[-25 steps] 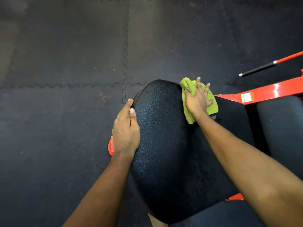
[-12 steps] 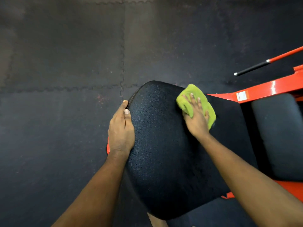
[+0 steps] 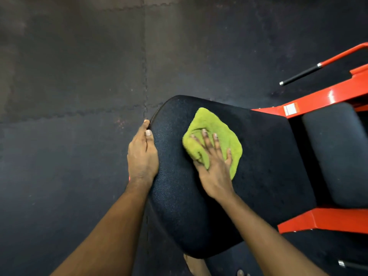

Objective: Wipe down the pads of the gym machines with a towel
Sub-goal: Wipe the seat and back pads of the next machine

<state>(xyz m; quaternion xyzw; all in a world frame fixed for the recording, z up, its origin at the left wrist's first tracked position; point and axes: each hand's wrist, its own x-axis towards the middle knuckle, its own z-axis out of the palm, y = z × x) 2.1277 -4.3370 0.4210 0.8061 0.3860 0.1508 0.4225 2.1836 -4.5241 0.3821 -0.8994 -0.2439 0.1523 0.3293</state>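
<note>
At far left, my left hand [image 3: 142,154] clasps the edge of the big black pad [image 3: 262,160], thumb on top. Mid-pad, my right hand [image 3: 215,170] presses the green towel [image 3: 209,122] flat, fingers spread. I judge the wiping underway; the smaller pad [image 3: 338,152] at right likely remains.

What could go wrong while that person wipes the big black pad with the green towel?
1. The right hand only presses flat fingers on the bunched green towel, so it may slide out or skip spots on the pad.
2. The left hand holds the pad's left edge, so that strip might get missed.
3. A bare foot shows under the pad's near end. It could bump the orange frame nearby.
</note>
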